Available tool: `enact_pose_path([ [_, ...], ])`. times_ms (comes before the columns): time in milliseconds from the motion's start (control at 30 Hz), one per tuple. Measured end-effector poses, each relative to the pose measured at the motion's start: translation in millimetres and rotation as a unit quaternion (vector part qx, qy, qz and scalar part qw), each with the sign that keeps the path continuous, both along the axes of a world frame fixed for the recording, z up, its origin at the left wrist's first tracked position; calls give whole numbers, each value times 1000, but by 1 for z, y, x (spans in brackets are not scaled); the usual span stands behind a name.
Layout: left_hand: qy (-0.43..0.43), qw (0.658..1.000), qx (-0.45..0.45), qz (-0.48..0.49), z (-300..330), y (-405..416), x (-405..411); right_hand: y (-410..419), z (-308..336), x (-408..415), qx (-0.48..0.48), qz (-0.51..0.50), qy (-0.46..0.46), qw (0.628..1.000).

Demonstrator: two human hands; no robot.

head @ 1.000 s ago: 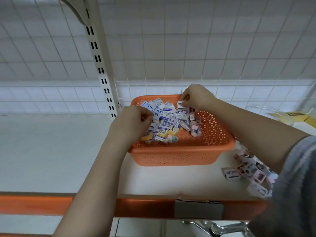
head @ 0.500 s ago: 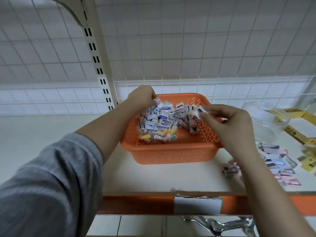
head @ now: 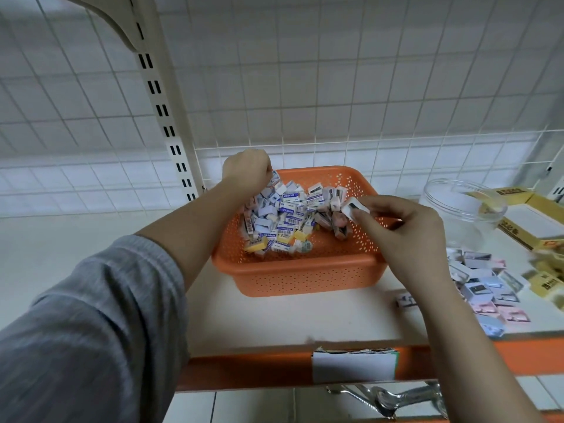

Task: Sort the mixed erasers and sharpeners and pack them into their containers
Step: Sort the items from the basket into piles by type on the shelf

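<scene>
Head view shows our orange perforated basket [head: 305, 270] at the centre of the white shelf [head: 91, 254], holding a heap of small boxed erasers [head: 283, 215] in white and blue wrappers marked ERASER, with a few yellow ones at the heap's 7 o'clock edge and pinkish sharpeners [head: 337, 222] at its 3 o'clock side. Our left hand [head: 247, 172] dips into the basket at its 10 o'clock corner, fingers curled down into the pile; we cannot tell whether they hold anything. Our right hand [head: 406, 230] hovers over the basket's 3 o'clock rim, thumb and fingertips pinching one small white sharpener [head: 354, 207] above the heap. At 2 o'clock from the basket stands a clear plastic jar [head: 464, 209], and we cannot make out anything inside it. At 4 o'clock, partly behind our right forearm, a loose spread of sorted pink and pale blue sharpeners [head: 485, 288] lies on the shelf. Yellow cardboard boxes [head: 531, 221] sit at 3 o'clock, beyond the jar. At 6 o'clock, a white label [head: 354, 364] hangs on the shelf's orange front edge [head: 244, 370].
</scene>
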State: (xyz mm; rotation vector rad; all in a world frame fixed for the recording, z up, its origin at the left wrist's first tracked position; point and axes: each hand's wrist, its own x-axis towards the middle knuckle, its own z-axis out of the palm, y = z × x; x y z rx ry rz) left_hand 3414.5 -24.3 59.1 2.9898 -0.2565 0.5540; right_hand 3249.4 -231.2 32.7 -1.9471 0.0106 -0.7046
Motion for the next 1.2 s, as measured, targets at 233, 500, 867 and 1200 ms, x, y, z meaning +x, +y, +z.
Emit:
enact_pose_path([
  [233, -52, 991, -100, -69, 17, -5, -40, -5, -1, -4, 51, -21, -21, 998],
  [500, -96, 937, -298, -157, 19, -42, -119, -49, 4, -23, 63, -43, -31, 997],
  [867, -87, 925, -353, -105, -18, -150, -217, -174, -11, -37, -56, 5, 65, 996],
  [1200, -5, 953, -302, -22, -57, -173, -245, -173, -41, -42, -144, 79, 96, 982],
])
